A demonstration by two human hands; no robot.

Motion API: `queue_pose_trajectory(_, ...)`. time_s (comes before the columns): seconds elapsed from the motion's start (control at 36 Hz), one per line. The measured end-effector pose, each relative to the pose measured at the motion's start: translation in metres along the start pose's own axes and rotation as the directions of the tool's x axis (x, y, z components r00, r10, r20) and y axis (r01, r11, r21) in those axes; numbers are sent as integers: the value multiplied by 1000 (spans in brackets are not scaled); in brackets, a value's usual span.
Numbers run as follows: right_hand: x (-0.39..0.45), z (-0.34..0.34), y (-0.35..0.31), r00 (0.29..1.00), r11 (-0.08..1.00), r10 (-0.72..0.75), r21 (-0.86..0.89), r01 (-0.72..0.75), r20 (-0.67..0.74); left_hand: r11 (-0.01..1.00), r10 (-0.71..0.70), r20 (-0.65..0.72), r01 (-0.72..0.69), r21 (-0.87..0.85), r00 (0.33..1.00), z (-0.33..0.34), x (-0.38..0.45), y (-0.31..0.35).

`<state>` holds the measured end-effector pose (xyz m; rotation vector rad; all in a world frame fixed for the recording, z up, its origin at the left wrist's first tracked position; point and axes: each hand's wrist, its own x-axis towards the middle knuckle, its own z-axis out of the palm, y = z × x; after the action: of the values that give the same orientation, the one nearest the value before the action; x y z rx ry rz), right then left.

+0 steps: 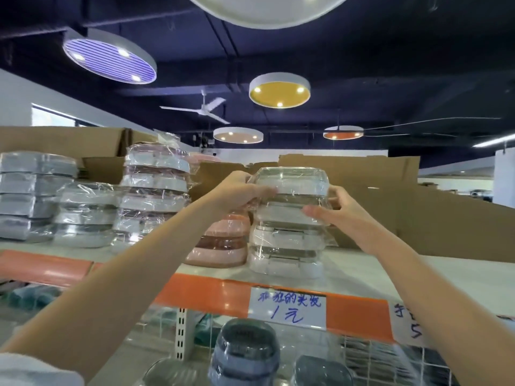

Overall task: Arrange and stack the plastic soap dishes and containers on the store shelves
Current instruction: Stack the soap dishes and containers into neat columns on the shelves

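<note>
A plastic-wrapped pack of white soap dishes [292, 188] sits on top of a stack of more white wrapped packs [287, 254] on the top shelf [418, 277]. My left hand [239, 190] grips the top pack's left side. My right hand [331, 210] holds its right side, fingers along the front and thumb behind. A pink wrapped stack [223, 243] stands just left of the white one, partly behind my left arm.
Further left stand a tall pink-and-white stack [156, 185], a low white stack [86, 215] and a grey stack [30, 193]. Cardboard boxes [390, 201] line the shelf's back. An orange shelf edge carries a handwritten price label [288, 307]. Dark grey wrapped dishes [245, 355] lie on the shelf below.
</note>
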<state>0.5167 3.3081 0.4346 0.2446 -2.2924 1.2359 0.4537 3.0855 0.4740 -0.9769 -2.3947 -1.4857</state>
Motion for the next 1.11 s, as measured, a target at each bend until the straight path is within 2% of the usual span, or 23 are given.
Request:
queue_pose_trajectory(0.17, -6, 5, 1, 999, 1000, -20, -3, 20, -39, 999, 18, -4, -18, 32, 1000, 3, -7, 8)
queue_pose_trajectory(0.36, -7, 8, 0, 999, 999, 30, -34, -31, -40, 999, -12, -44, 14, 51, 999, 6, -12, 1)
queue_pose_trajectory(0.56, -12, 18, -10, 995, 999, -31, -36, 28, -97, 1000, -27, -119, 26, -3, 992, 12, -14, -3)
queue_pose_trajectory(0.75, -12, 14, -16, 997, 992, 48, -116, -54, -52, 999, -46, -69, 44, -25, 997, 13, -22, -1)
queue_pose_trajectory(0.86, -15, 8, -25, 996, 983, 78, -162, -83, -39, 1000, -6, -76, 7, 15, 997, 8, -29, 1)
queue_pose_trajectory(0.97, -23, 6, -35, 993, 939, -31, -345, -10, -112, 994, 32, -131, -18, 108, 991, 2, -34, 1)
queue_pose_trajectory(1.06, -33, 11, -45, 980, 845, -147, -532, 52, -136, 967, 109, -195, -58, 250, 975, -1, -43, 1)
queue_pose_trajectory(1.11, -41, 17, -52, 944, 769, -270, -632, 92, -191, 936, 178, -208, -100, 338, 962, -2, -52, 2)
